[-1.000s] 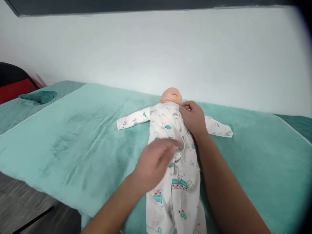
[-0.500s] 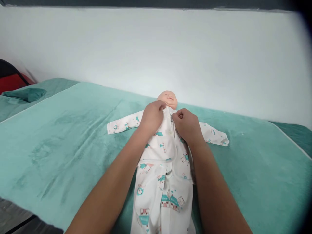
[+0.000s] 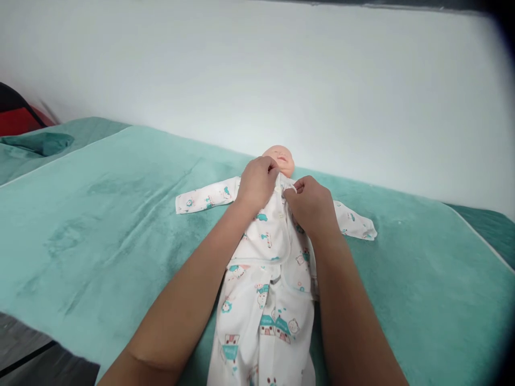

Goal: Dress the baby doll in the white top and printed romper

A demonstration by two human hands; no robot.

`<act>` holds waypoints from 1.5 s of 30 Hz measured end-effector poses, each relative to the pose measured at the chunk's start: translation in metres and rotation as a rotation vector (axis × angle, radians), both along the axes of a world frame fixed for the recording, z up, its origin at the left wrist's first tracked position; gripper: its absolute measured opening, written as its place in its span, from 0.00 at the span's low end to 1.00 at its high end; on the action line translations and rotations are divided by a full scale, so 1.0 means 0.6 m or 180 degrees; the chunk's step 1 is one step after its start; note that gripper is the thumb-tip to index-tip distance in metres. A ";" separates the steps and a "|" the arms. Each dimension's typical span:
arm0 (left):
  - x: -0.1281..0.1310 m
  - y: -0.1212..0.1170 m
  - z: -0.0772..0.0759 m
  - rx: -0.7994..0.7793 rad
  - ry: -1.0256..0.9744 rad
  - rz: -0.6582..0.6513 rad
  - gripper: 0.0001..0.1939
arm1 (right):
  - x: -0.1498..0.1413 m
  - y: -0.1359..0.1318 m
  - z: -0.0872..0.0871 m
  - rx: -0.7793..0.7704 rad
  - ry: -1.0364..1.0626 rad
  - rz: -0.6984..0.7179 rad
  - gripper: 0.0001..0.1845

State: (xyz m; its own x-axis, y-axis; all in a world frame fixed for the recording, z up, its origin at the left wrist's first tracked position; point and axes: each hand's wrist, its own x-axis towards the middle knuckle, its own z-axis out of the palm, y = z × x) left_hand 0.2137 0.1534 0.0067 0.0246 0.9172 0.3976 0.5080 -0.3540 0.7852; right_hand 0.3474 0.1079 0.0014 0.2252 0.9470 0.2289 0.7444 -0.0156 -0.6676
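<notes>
A baby doll [image 3: 282, 158] lies on its back, head toward the wall. It wears a white printed baby jacket [image 3: 269, 241], its sleeves spread to both sides, and matching pants [image 3: 241, 321] below. My left hand [image 3: 259, 182] is closed at the neckline, fingers pinching the jacket's edge just under the doll's chin. Opposite it, my right hand [image 3: 309, 201] pinches the other front edge of the jacket near the collar. The two front panels meet between my hands. My fingers partly hide the collar, and my forearms cover some of the jacket's sides.
A green plush cloth [image 3: 120, 241] covers the surface under the doll. Behind it rises a white wall [image 3: 257, 80]. A red and black object [image 3: 18, 115] stands at the far left. Grey floor [image 3: 24, 343] shows at the lower left.
My left hand has shifted slightly up and right along the neckline. My right hand stays at the collar. The camera view has tilted a little.
</notes>
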 end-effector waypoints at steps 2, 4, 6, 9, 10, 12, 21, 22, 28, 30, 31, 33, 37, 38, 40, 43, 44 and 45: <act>-0.003 -0.004 0.004 -0.0254 -0.0674 -0.0071 0.07 | 0.002 0.003 -0.003 0.0125 0.0165 0.0032 0.06; -0.006 -0.007 0.009 -0.0471 -0.1331 -0.0176 0.06 | 0.003 0.010 -0.005 0.0297 0.0716 0.0098 0.08; -0.007 -0.009 0.012 -0.0609 -0.1745 -0.0280 0.07 | 0.001 0.019 -0.004 0.0516 0.1532 0.0142 0.08; -0.005 -0.011 0.013 -0.0660 -0.1878 -0.0433 0.06 | -0.009 0.032 0.002 0.0769 0.2277 0.0166 0.08; -0.003 -0.011 0.013 -0.0638 -0.1799 -0.0471 0.05 | -0.012 0.034 0.004 0.0779 0.2329 0.0197 0.07; 0.001 -0.012 0.012 -0.0557 -0.1495 -0.0490 0.06 | -0.018 0.036 0.006 0.0686 0.2384 0.0291 0.06; 0.006 -0.003 0.000 -0.0365 -0.1119 -0.0427 0.05 | -0.008 0.035 -0.016 0.0382 0.3100 0.0715 0.09; 0.005 -0.002 -0.002 -0.0394 -0.1176 -0.0459 0.05 | -0.007 0.036 -0.019 0.0377 0.3162 0.0787 0.09; 0.003 0.006 -0.011 -0.0424 -0.1111 -0.0594 0.05 | -0.003 0.038 -0.024 0.0376 0.3010 0.1023 0.10; 0.003 0.007 -0.013 -0.0420 -0.1093 -0.0604 0.05 | -0.002 0.038 -0.022 0.0361 0.2824 0.1003 0.11; 0.003 0.008 -0.014 -0.0426 -0.1078 -0.0609 0.05 | -0.001 0.037 -0.020 0.0349 0.2713 0.0995 0.11; 0.003 0.006 -0.012 -0.0463 -0.1026 -0.0623 0.06 | 0.001 0.037 -0.017 0.0307 0.2495 0.0998 0.13; 0.004 -0.005 -0.003 -0.0536 -0.0864 -0.0617 0.08 | 0.006 0.038 -0.015 0.0199 0.2081 0.1016 0.13; 0.005 -0.008 0.000 -0.0555 -0.0844 -0.0597 0.10 | 0.007 0.039 -0.015 0.0219 0.1993 0.1025 0.12; 0.006 -0.011 0.002 -0.0587 -0.0858 -0.0561 0.12 | 0.007 0.040 -0.016 0.0285 0.1882 0.1045 0.11; 0.006 -0.011 0.001 -0.0582 -0.0951 -0.0565 0.12 | 0.006 0.039 -0.016 0.0273 0.1895 0.1073 0.13; 0.005 -0.009 0.000 -0.0579 -0.0993 -0.0583 0.11 | 0.005 0.037 -0.016 0.0242 0.1935 0.1094 0.14; 0.005 -0.008 -0.002 -0.0587 -0.1044 -0.0599 0.10 | 0.005 0.035 -0.015 0.0216 0.1983 0.1118 0.15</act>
State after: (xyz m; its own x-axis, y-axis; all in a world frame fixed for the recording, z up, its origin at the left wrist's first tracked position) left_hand 0.2168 0.1485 0.0057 0.0981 0.9654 0.2418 0.1605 -0.2551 0.9535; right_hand 0.3503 0.1289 -0.0075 0.0178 0.9758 0.2179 0.1781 0.2113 -0.9610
